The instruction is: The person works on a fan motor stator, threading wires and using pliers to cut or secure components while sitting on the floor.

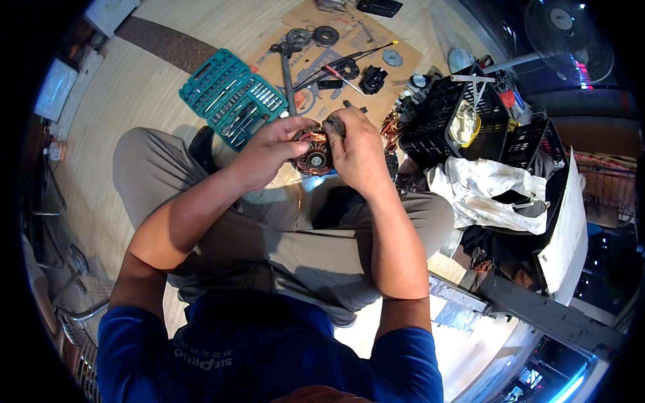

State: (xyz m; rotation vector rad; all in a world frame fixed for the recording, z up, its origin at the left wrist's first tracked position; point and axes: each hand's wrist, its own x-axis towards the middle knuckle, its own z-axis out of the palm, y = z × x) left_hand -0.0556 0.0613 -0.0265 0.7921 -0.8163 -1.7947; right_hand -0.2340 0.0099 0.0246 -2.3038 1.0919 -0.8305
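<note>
Over my crossed legs I hold a round motor part with copper windings (pixel 316 160), a shaft or bearing showing at its middle. Its left rim is gripped by my left hand (pixel 270 153), thumb lying across the windings. My right hand (pixel 359 153) is closed on the upper right side, fingers curled; a dark patch at its thumb is too unclear to name. From the part a thin copper-coloured strand (pixel 298 208) seems to hang toward my lap. Just beyond my hands, a long-handled metal tool like a hammer (pixel 287 77) lies on the cardboard.
An open teal socket set (pixel 232 86) lies left of the cardboard sheet (pixel 408 47). On the sheet are a screwdriver (pixel 344 80), a black plastic part (pixel 373 80) and a dark ring (pixel 326 35). Black crates (pixel 430 127), a stained white cloth (pixel 485 189) and a fan (pixel 563 33) stand at right.
</note>
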